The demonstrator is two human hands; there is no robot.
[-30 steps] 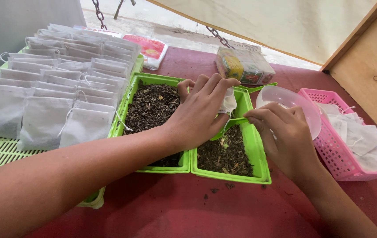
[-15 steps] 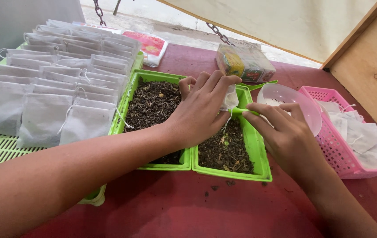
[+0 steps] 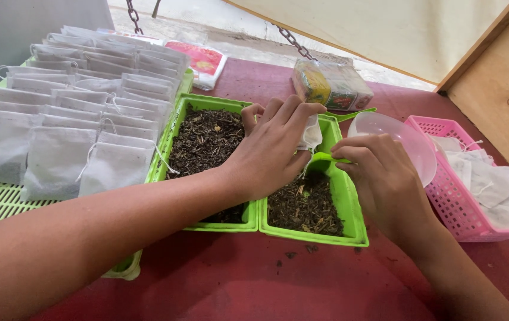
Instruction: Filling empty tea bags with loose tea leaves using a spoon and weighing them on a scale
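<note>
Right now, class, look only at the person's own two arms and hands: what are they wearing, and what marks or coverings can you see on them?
Both arms are bare as far as the picture shows: no sleeves, no gloves. The left hand and the right hand carry no rings, and neither wrist shows a watch, band or bracelet. The fingernails are short and unpainted. No tattoos, plasters or other markings are visible.

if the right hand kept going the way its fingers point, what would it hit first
Most likely the small white bag held in the left hand; the right hand points left with a green scoop toward it, though depth is unclear.
</note>
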